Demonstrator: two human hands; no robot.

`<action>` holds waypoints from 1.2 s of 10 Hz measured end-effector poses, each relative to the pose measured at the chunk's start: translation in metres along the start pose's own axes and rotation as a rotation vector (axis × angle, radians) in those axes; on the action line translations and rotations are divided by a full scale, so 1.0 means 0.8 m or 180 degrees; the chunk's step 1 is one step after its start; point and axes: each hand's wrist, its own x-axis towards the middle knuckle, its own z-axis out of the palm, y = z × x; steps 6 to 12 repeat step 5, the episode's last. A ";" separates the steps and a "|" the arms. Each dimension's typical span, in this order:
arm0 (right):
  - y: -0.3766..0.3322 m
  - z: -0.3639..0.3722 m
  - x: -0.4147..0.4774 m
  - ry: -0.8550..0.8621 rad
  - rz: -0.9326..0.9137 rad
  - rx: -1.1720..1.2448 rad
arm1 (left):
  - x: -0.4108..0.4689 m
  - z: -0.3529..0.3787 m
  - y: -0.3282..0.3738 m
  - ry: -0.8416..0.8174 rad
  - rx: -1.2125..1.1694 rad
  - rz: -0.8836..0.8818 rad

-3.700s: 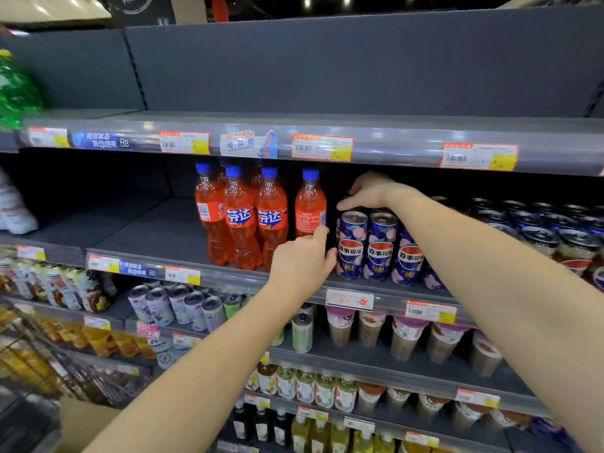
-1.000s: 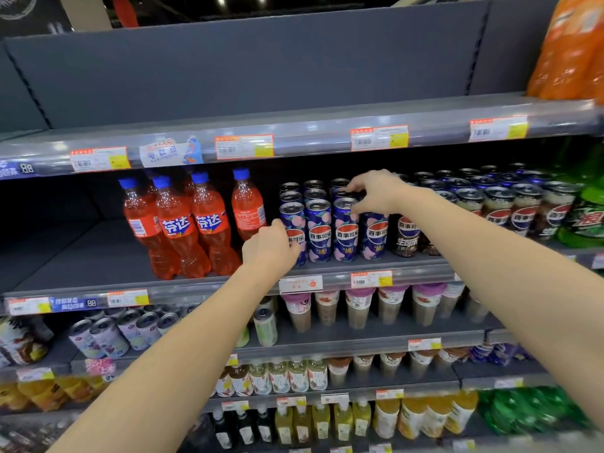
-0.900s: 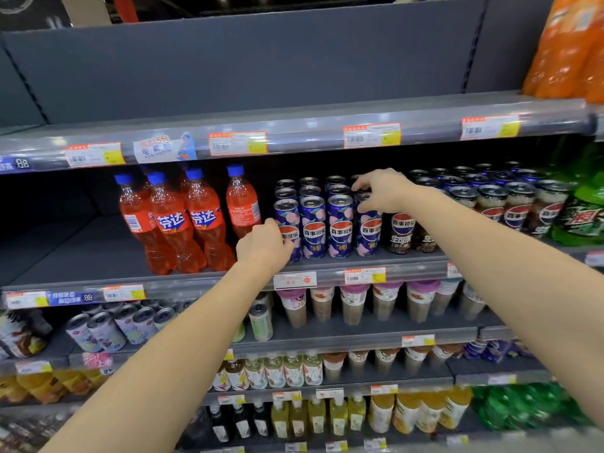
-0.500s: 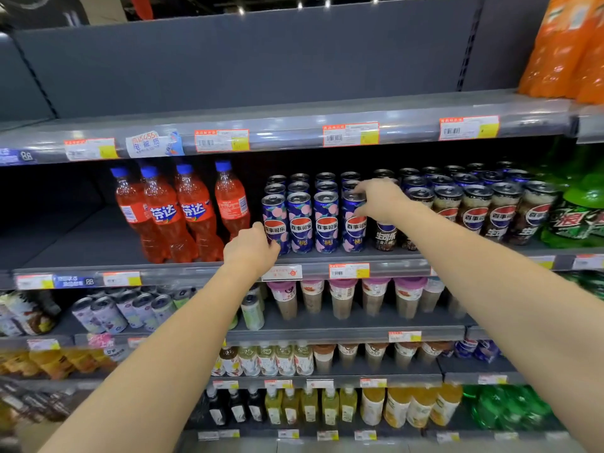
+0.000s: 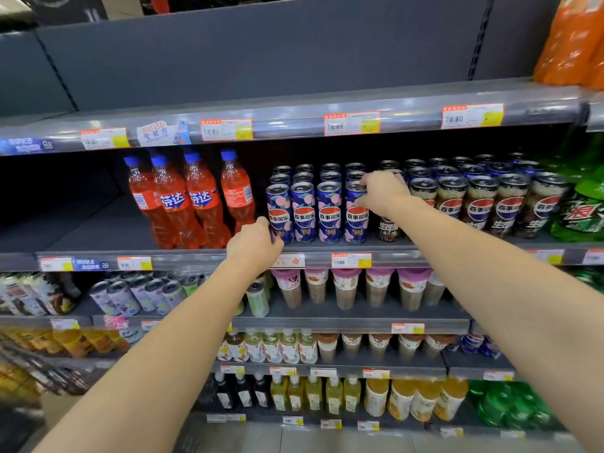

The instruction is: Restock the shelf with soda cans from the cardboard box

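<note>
Right hand has shifted forward, gripping the rightmost blue can.

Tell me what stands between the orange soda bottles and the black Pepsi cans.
Four columns of slim blue peach-print Pepsi cans, shown in the head view.

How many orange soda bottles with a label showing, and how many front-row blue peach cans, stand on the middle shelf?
Orange soda bottles, label showing: 4
Front-row blue peach cans: 4
Total: 8
</note>
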 end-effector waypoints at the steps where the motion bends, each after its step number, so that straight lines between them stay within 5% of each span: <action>1: -0.001 -0.004 -0.007 0.0078 -0.0054 -0.0051 | -0.002 -0.005 0.007 0.0018 0.0010 0.0092; 5: -0.031 0.003 -0.060 0.0516 -0.0706 0.0060 | -0.026 -0.014 0.023 0.0445 0.0469 0.0720; 12: -0.031 0.003 -0.060 0.0516 -0.0706 0.0060 | -0.026 -0.014 0.023 0.0445 0.0469 0.0720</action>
